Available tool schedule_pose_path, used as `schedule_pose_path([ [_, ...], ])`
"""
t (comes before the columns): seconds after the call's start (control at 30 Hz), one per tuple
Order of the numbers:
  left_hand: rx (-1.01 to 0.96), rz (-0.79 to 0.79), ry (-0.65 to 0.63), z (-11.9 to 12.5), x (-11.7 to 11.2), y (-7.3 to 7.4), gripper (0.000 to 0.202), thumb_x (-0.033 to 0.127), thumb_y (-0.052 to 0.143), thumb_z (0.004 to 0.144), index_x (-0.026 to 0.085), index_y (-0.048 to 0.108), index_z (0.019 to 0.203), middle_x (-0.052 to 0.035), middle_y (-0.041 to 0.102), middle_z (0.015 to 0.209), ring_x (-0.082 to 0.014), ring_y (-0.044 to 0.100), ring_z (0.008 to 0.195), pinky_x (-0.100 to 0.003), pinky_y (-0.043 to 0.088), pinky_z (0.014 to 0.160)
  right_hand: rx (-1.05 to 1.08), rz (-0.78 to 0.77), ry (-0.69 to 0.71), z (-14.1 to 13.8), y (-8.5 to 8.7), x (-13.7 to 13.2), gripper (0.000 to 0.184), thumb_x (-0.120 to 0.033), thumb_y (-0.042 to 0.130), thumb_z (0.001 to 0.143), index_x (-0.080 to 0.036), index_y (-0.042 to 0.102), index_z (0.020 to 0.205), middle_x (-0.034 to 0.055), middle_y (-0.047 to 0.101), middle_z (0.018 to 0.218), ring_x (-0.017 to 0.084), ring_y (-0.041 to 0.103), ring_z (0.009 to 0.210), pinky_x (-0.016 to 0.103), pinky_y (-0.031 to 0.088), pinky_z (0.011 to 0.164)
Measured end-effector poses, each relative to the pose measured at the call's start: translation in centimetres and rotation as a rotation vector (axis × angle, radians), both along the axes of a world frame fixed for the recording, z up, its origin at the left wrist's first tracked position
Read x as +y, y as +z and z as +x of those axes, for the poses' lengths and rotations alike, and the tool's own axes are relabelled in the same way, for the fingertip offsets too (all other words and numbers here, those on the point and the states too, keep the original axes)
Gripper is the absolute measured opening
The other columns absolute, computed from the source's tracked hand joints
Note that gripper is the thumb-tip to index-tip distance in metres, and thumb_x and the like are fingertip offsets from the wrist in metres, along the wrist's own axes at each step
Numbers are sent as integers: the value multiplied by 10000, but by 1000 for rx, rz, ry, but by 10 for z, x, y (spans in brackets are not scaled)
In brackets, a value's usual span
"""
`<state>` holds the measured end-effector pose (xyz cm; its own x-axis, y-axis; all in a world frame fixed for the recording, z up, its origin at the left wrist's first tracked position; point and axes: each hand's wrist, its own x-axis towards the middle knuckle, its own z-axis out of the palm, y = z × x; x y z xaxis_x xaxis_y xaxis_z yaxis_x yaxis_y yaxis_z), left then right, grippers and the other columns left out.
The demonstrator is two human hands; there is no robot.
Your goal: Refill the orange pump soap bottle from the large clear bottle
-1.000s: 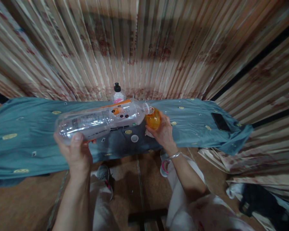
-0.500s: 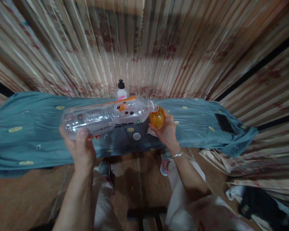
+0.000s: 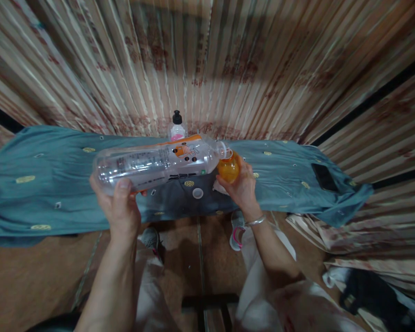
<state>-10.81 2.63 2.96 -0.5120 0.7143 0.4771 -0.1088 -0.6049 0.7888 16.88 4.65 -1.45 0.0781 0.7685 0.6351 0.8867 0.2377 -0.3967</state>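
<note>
Where our left hand (image 3: pixel 118 207) grips: fingers half curled under the base end of the clear bottle (image 3: pixel 141 168), thumb pressed along its side, and we have it tipped sideways above the surface (image 3: pixel 69 170)!
Right hand (image 3: pixel 241 184): wrapped round the orange container (image 3: pixel 229 169), thumb and fingers snug.
Bottle mouth (image 3: pixel 224 150): right by the orange container's top; touching, we can't tell.
Black-topped bottle (image 3: pixel 177 130): upright, just behind.
White cap (image 3: pixel 198 193): down on the surface, between our hands.

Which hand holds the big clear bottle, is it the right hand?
No, the left hand holds the big clear bottle near its base, while the right hand holds a small orange container.
</note>
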Motion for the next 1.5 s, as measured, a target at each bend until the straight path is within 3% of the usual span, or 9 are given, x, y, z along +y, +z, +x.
schedule_pose_path([
  [0.4,17,-8,24,1,2,2,537,443,751,591,235,570,1052,-32,538,932,-128,481,633,-183,366,395,32,4,-3,0,-1,2,803,-375,766,745,-154,384,1415,161,622,1239,303,571,1141,497,501,986],
  [0.73,26,-15,11,4,1,10,496,440,744,544,239,643,986,-67,600,1066,-143,484,671,-215,405,434,27,-17,-15,0,4,2,791,-372,792,729,-144,413,1385,160,634,1218,306,582,1136,486,517,979],
  [1.13,-22,-9,-23,5,2,10,495,393,774,538,215,637,979,-75,617,1020,-127,503,634,-154,337,375,10,20,-6,0,1,3,799,-360,790,732,-112,403,1385,182,632,1216,312,581,1136,487,519,978],
  [1.5,-24,-9,-18,0,5,4,479,389,786,524,219,646,949,-49,615,977,-133,522,661,-160,384,375,27,15,-1,1,0,5,815,-363,797,715,-122,400,1386,170,632,1219,315,580,1136,484,508,985],
])
